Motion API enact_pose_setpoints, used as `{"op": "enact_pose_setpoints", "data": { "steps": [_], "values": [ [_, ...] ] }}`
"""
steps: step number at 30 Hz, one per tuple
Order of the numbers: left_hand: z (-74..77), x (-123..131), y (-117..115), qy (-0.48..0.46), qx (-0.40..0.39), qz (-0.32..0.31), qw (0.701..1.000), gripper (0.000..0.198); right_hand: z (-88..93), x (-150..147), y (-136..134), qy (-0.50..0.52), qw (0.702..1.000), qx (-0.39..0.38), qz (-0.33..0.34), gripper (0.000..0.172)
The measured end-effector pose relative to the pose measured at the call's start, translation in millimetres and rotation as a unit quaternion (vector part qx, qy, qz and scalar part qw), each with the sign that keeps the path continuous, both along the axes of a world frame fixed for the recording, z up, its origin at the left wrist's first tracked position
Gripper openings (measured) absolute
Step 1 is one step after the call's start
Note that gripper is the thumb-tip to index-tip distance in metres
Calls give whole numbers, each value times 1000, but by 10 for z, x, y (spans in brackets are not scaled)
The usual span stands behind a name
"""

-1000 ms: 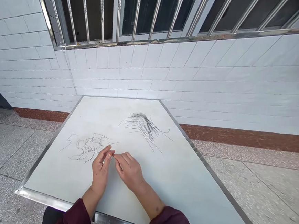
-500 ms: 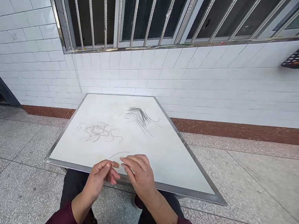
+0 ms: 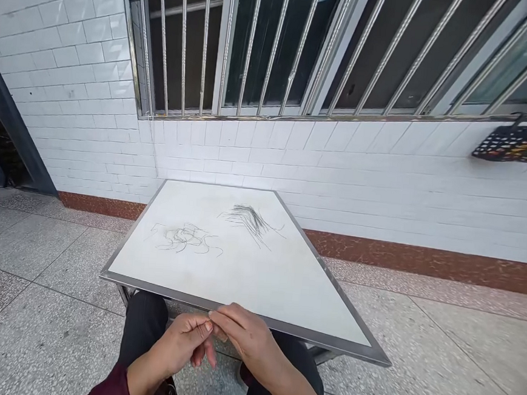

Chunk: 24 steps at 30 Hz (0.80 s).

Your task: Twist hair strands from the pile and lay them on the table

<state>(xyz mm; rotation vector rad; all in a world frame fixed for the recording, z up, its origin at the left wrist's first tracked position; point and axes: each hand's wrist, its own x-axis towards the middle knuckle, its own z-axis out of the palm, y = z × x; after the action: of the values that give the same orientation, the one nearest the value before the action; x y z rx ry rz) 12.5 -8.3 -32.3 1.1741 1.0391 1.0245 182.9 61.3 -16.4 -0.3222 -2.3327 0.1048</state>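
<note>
My left hand point(image 3: 183, 343) and my right hand point(image 3: 246, 336) meet at the fingertips just in front of the table's near edge. The left thumb and forefinger are pinched; a thin dark strand ran from them half a second ago, but it cannot be made out now. The right fingers are closed against the left fingertips, and what they grip is hidden. On the white tabletop point(image 3: 238, 281) lies a loose tangle of curly dark strands point(image 3: 187, 238) at the left. A denser bunch of straighter, bent dark strands point(image 3: 253, 221) lies farther back on the right.
The table has a grey metal rim point(image 3: 361, 345) and stands near a white tiled wall point(image 3: 257, 160). Above is a window with metal bars point(image 3: 252, 50). A patterned bag point(image 3: 514, 141) hangs at the right. My knees point(image 3: 144, 322) are under the near edge.
My hands have come together and sit lower, off the tabletop's near edge. The strand seen above the left fingers no longer shows. The camera view has tilted up. Both bunches lie as before.
</note>
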Motion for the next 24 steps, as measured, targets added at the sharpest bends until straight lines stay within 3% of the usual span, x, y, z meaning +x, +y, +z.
{"op": "enact_pose_setpoints", "data": {
  "steps": [5, 11, 15, 19, 24],
  "values": [
    [119, -79, -109, 179, 103, 9, 978, 52, 19, 11, -101, -50, 999, -1, 0, 21],
    [194, -195, -260, 353, 122, -21, 927, 43, 47, -30, -190, -126, 992, 24, 3, 19],
    [134, -282, -346, 401, 153, -58, 902, 41, 26, -62, -234, -183, 983, 11, 30, 16],
    [62, -337, -423, 433, 135, -88, 887, 41, 6, -70, -250, -215, 975, -15, 59, 18],
    [40, -374, -453, 441, 122, -75, 886, 43, -17, -10, -177, -203, 977, -47, 40, 28]
  ]
}}
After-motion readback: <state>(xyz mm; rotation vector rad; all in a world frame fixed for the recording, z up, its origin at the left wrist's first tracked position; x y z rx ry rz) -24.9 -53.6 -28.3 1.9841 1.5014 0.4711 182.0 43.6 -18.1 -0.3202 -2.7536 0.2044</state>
